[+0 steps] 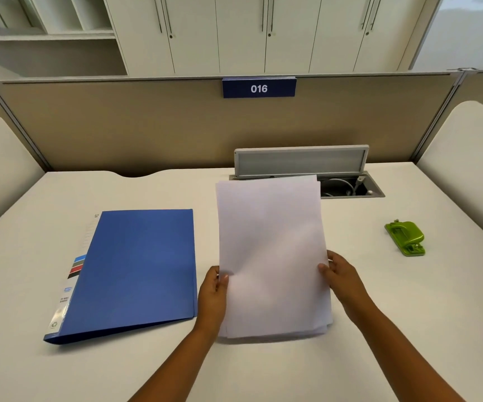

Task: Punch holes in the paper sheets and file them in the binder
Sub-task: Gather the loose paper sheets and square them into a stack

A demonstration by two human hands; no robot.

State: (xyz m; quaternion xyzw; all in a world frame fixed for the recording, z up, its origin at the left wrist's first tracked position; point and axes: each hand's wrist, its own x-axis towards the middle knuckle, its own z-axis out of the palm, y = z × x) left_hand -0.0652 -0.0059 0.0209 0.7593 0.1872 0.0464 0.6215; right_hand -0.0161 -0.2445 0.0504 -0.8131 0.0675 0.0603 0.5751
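Observation:
A stack of white paper sheets stands upright on its lower edge in the middle of the white desk. My left hand grips the stack's left edge and my right hand grips its right edge, thumbs in front. A closed blue binder lies flat on the desk to the left of the sheets, spine toward the left. A green hole punch sits alone on the desk at the right, well apart from both hands.
An open cable tray with a raised grey lid sits behind the sheets at the desk's back. A beige partition with a blue "016" sign closes the back; white side panels flank the desk.

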